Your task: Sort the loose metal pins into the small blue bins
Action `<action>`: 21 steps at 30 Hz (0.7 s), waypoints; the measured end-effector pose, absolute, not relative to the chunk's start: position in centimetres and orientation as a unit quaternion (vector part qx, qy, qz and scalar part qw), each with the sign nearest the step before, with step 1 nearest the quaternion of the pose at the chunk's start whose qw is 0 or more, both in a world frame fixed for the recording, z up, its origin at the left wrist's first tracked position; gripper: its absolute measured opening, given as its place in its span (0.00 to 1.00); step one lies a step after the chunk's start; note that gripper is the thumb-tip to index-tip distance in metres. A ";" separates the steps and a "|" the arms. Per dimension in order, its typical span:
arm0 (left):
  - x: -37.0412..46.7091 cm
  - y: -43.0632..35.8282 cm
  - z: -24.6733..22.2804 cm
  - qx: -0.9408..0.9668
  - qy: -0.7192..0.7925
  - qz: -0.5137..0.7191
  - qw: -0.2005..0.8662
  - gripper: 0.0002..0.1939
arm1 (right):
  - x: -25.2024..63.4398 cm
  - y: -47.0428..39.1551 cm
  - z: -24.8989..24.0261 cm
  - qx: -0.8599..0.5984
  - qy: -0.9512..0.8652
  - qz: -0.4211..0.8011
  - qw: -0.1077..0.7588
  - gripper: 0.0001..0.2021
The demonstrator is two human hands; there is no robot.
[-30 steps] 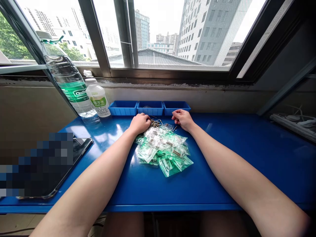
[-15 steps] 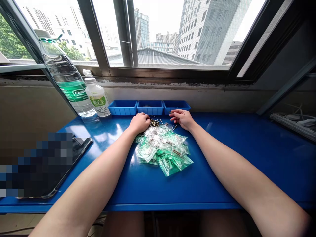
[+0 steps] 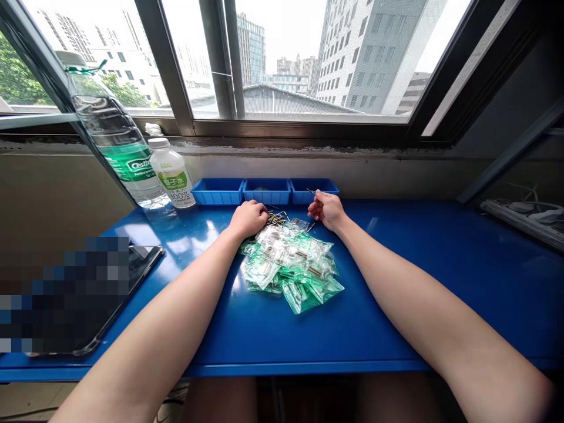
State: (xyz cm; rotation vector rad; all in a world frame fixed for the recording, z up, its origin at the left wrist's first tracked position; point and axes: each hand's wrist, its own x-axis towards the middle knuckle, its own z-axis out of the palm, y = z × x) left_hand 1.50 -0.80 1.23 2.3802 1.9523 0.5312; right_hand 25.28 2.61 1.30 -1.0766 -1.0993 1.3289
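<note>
While your left hand (image 3: 249, 217) lies palm down toward the far edge of the blue tabletop (image 3: 396, 329), its fingertips curl over the left side of a small heap of brass-coloured metal pieces (image 3: 275, 219); whether they grip any of them, you cannot tell from here. Your right hand (image 3: 326, 208) is raised a little, thumb and forefinger pinching one slender metal piece (image 3: 311, 191), which points left across the front of the right-hand bin (image 3: 303, 199). That bin stands in a row with the middle bin (image 3: 267, 197) and the left-hand bin (image 3: 218, 198), all blue, along the tabletop's far edge. Between your forearms, a pile of clear and green plastic bags (image 3: 293, 264) spreads from the heap toward the near edge, some with metal parts inside. A loose pin (image 3: 311, 227) lies just below your right hand, by the bags. At the far left corner stand a large water bottle (image 3: 132, 167) and a smaller white bottle (image 3: 173, 176); a dark flat device (image 3: 94, 299) lies nearer the left end.
</note>
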 end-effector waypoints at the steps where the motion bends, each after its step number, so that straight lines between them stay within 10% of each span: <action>1: 1.5 -0.8 1.2 0.762 0.625 0.170 0.010 0.20 | 25.3 2.6 1.4 -0.449 -0.449 0.558 0.535 0.19; 21: 1.4 -0.6 0.9 0.762 0.624 0.176 0.008 0.20 | 26.3 4.7 -0.2 -0.531 -0.392 0.377 0.649 0.06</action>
